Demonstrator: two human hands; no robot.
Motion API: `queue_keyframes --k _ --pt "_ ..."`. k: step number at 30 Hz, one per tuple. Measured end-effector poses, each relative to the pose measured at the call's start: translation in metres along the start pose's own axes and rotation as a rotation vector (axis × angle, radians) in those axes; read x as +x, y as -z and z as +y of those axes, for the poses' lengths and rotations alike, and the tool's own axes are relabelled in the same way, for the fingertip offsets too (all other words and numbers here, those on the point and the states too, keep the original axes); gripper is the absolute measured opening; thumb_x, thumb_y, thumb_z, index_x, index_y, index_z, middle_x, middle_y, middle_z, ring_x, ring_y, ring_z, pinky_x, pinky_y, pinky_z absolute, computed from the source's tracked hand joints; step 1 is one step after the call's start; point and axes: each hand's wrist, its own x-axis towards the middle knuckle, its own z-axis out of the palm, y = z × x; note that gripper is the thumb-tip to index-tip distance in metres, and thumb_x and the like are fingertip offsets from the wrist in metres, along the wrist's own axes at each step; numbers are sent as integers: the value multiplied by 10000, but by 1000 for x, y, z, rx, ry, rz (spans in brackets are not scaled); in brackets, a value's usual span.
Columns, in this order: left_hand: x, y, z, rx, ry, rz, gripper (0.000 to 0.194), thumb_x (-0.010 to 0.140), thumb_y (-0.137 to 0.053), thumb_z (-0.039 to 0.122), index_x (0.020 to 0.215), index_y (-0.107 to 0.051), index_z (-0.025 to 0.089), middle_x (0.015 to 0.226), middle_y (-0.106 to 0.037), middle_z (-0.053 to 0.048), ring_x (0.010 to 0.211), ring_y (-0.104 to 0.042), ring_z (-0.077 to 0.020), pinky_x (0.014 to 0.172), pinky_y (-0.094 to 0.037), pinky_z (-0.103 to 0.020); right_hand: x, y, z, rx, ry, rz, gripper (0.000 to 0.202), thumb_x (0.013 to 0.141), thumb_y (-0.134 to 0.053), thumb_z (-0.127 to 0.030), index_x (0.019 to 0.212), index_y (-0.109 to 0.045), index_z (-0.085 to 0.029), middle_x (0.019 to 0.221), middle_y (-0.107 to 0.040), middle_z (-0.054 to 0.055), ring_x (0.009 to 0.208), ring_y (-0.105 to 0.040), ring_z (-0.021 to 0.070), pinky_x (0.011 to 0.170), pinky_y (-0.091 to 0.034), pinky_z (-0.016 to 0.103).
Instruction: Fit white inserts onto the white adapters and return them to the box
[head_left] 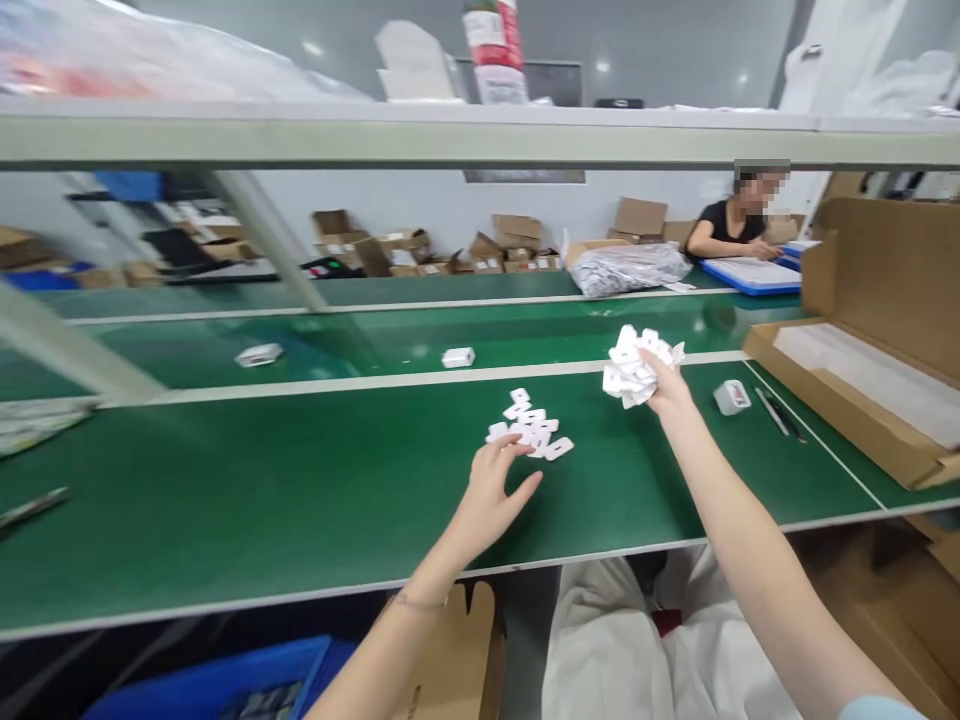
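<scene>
A bunch of small white pieces (pixel 628 368) is clasped in the right hand (pixel 664 385), to the right of the loose pile (pixel 532 430) of similar pieces. The left hand (pixel 491 490) is held with thumb and fingers parted at the pile's near edge; whether any piece is touched cannot be told. The pile is supported by the green worktop (pixel 262 500). Well right of the pile, a white block (pixel 732 397) and, farther out, an open cardboard box (pixel 832 405) are seen.
</scene>
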Motion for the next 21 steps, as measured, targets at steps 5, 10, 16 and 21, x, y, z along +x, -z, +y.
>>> queue_keyframes --k 5,10,16,21 --pt "-52 23 -35 142 45 77 269 939 -473 366 1178 -516 249 1351 -502 -106 1305 -436 -281 1076 -399 -498 -6 -35 70 -231 -148 -74 710 601 -798 -208 1188 -404 -279 1154 -653 55 1075 -663 243 863 -586 395" --pt "-62 26 -57 248 85 44 484 942 -474 452 1380 -398 263 1458 -441 -132 1380 -381 -325 1092 -385 -533 -11 -29 80 -565 -177 -226 733 622 -797 -352 1252 -436 -252 1211 -614 109 1067 -648 273 854 -571 396" --pt "-23 0 -56 309 -35 -111 647 957 -414 508 1524 -207 275 1581 -291 -136 1459 -257 -336 1125 -347 -535 -23 -32 74 -1037 -64 -334 527 730 -669 -358 1231 -553 -242 1292 -532 106 1268 -459 320 1046 -387 456" --pt "-6 -10 -55 406 -91 -93 643 956 -396 527 1515 -253 241 1575 -303 -136 1455 -274 -326 1160 -297 -540 -28 -26 57 -1303 6 -455 484 813 -587 -381 1278 -594 -248 1275 -553 132 1374 -297 369 1091 -282 513"
